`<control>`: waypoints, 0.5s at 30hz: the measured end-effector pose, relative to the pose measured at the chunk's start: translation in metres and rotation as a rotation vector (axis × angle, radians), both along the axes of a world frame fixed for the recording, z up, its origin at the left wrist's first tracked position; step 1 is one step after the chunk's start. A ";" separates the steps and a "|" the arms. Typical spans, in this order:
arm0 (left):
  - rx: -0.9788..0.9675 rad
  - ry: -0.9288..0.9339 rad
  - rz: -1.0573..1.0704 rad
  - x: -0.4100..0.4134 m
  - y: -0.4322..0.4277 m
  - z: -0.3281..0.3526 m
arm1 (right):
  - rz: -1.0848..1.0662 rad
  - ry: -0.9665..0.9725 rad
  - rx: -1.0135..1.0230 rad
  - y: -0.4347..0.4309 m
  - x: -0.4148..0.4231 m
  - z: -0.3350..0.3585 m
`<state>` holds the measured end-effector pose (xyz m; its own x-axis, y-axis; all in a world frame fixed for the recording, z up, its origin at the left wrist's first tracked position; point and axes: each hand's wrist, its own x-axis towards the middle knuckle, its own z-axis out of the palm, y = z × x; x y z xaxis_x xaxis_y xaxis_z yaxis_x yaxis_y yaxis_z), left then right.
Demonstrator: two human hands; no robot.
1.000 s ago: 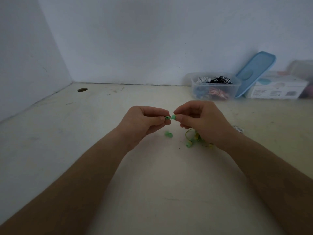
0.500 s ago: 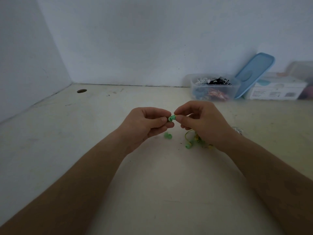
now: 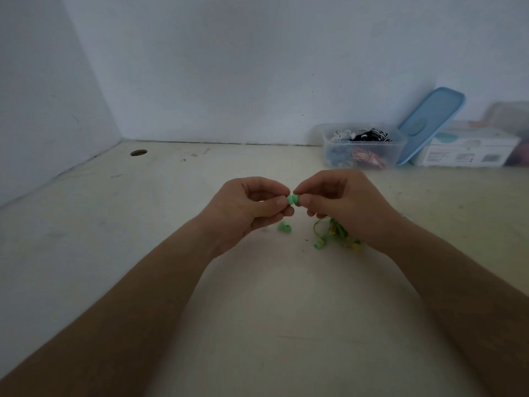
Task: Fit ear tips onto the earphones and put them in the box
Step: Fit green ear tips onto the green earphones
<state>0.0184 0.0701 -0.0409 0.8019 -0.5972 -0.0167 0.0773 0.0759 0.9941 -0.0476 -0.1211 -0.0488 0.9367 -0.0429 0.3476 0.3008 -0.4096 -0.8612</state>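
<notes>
Change: a second ago two green pieces sat slightly apart, one at each hand's fingertips; half a second ago they met; now they read as one green lump, the ear tip (image 3: 292, 199) pressed up against the earbud end held opposite it
Pinch, left hand (image 3: 246, 207): thumb and forefinger closed on the ear tip, the other fingers curled beneath
Pinch, right hand (image 3: 343, 202): thumb and forefinger closed on the earbud end, which is almost wholly hidden behind the tip; the other fingers are curled, and the cable (image 3: 335, 232) trails from under the palm in a tangle on the table (image 3: 257, 325)
Meaning: judging by the closed gap, the tip is being pushed onto the nozzle; whether it is fully seated is too small to tell
Spare: loose ear tip (image 3: 284, 227) lies on the table just below the left hand's fingers, in the same spot as before, probably meant for the other bud
Other bud: second earbud (image 3: 319, 243) lies at the near-left edge of the cable tangle; whether it wears a tip cannot be told
Destination: box (image 3: 399, 150), a clear open tub at the back right against the wall, already holds earphones and is well apart from the hands; its blue lid (image 3: 429, 124) leans just beside it
Remaining: confirm this tip is seated, fit the spare, then carry the set to the box
</notes>
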 end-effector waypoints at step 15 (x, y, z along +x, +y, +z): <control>-0.017 -0.026 -0.035 -0.002 -0.002 -0.002 | 0.059 -0.002 0.019 -0.004 -0.001 0.001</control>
